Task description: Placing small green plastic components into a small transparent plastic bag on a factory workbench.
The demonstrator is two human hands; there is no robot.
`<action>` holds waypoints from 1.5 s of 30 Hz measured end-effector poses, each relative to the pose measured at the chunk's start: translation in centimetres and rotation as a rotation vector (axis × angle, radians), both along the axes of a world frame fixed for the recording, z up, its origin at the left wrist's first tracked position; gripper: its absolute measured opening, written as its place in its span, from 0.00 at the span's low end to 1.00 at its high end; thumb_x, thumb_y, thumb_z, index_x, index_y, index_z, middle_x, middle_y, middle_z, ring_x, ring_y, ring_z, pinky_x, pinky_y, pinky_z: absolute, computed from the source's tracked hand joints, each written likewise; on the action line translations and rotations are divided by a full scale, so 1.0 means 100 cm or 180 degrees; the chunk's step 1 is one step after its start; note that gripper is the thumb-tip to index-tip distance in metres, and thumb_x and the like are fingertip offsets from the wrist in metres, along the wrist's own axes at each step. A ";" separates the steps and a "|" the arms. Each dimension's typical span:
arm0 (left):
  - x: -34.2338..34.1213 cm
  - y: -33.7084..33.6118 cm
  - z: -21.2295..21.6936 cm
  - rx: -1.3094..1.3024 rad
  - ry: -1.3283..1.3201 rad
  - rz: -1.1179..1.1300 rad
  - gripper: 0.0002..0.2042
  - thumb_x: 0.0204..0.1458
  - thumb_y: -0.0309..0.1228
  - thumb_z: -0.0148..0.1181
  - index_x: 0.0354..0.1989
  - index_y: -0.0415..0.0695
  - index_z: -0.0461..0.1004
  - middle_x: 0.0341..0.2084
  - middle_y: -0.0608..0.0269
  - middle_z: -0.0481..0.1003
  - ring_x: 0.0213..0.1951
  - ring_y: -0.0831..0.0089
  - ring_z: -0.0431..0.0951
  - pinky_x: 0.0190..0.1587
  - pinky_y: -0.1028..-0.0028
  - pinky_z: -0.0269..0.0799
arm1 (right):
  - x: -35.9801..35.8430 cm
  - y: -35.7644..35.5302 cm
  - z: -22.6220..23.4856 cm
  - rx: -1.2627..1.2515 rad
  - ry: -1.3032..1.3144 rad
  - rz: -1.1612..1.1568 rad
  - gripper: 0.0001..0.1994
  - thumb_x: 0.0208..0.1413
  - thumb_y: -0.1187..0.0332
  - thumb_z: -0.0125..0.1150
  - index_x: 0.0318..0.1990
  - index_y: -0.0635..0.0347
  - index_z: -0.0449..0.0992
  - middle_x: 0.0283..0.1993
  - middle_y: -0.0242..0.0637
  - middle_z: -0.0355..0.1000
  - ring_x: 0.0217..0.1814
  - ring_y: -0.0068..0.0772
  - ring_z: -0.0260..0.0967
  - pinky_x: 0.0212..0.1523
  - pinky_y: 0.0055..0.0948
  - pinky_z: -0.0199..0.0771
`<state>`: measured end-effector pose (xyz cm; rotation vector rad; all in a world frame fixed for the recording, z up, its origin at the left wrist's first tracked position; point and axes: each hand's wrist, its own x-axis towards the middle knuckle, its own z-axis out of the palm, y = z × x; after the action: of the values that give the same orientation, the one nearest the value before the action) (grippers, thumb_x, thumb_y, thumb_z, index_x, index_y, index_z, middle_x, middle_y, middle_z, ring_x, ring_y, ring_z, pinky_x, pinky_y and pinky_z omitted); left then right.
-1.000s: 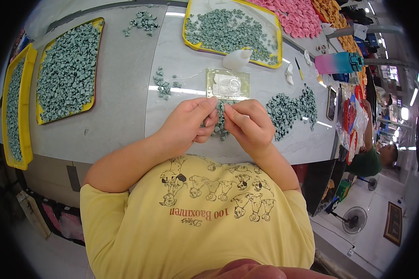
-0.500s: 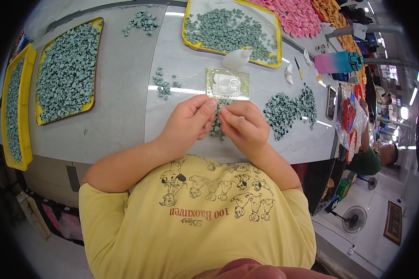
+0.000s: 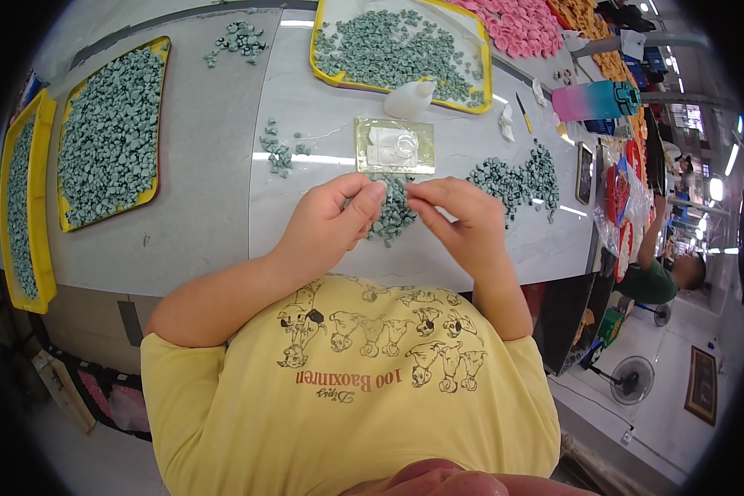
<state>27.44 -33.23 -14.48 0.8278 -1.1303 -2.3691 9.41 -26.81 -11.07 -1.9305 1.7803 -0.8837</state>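
Note:
Over the table's front part, my left hand (image 3: 339, 213) is closed, its thumb pressed against the curled fingers. My right hand (image 3: 465, 217) pinches with thumb and forefinger a short gap to the right. Whatever either hand holds is too small or hidden to name. Between and below them lies a pile of small grey-green, dark-marked pieces (image 3: 395, 221). Just beyond the fingertips sits a flat greenish-clear block (image 3: 428, 159) with a white sheet and a round clear thing on it. A white squeeze bottle (image 3: 407, 101) stands behind the block.
Yellow-rimmed trays of green pieces stand at the back (image 3: 484, 83) and left (image 3: 162, 107), with a yellow bin (image 3: 45, 240) farther left. Loose green heaps (image 3: 517, 186) lie to the right. Beyond are a yellow knife (image 3: 525, 116), a pink-teal bottle (image 3: 591, 101), a phone (image 3: 584, 172) and another person's arm (image 3: 651, 236).
My right hand has moved right, away from my left, opening a gap between the fingertips and uncovering more of the pile. The whole view has shifted slightly.

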 end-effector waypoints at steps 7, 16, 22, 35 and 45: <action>0.007 0.000 -0.002 -0.0523 0.0047 0.0063 0.12 0.59 0.37 0.46 0.28 0.43 0.65 0.17 0.74 0.60 0.18 0.88 0.54 0.18 0.84 0.50 | 0.022 -0.004 -0.002 -0.0593 -0.0008 0.0160 0.11 0.38 0.80 0.66 0.33 0.63 0.77 0.30 0.37 0.74 0.29 0.30 0.73 0.29 0.22 0.72; 0.007 0.001 -0.009 -0.0173 -0.0116 -0.0171 0.12 0.58 0.37 0.47 0.28 0.43 0.65 0.17 0.75 0.60 0.17 0.88 0.54 0.17 0.84 0.48 | 0.009 -0.004 -0.003 -0.0176 0.0061 0.0305 0.09 0.40 0.79 0.65 0.33 0.62 0.77 0.29 0.38 0.74 0.29 0.32 0.72 0.29 0.23 0.71; 0.002 0.000 -0.009 0.0426 -0.0223 -0.0505 0.13 0.57 0.39 0.49 0.29 0.41 0.66 0.15 0.75 0.59 0.16 0.87 0.55 0.16 0.83 0.49 | -0.045 0.007 0.000 0.0609 0.0704 -0.0268 0.07 0.45 0.77 0.59 0.34 0.61 0.76 0.31 0.38 0.73 0.32 0.36 0.71 0.34 0.26 0.70; -0.008 0.000 -0.001 0.1162 0.0192 0.0118 0.07 0.57 0.28 0.44 0.38 0.38 0.67 0.25 0.69 0.63 0.20 0.86 0.56 0.20 0.84 0.50 | -0.057 0.031 -0.009 0.1440 0.0967 -0.0319 0.08 0.44 0.78 0.58 0.35 0.64 0.72 0.34 0.39 0.69 0.35 0.37 0.68 0.35 0.30 0.69; -0.008 0.000 0.002 0.1202 -0.0002 -0.0056 0.08 0.57 0.28 0.47 0.39 0.36 0.69 0.25 0.68 0.66 0.20 0.86 0.57 0.20 0.85 0.51 | -0.007 0.010 0.006 0.0612 0.0165 -0.0184 0.09 0.42 0.76 0.65 0.32 0.61 0.72 0.29 0.34 0.71 0.29 0.31 0.69 0.28 0.24 0.69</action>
<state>26.61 -33.24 -14.30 0.9395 -0.6984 -2.6388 8.74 -25.83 -10.51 -1.8033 1.8848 -0.6589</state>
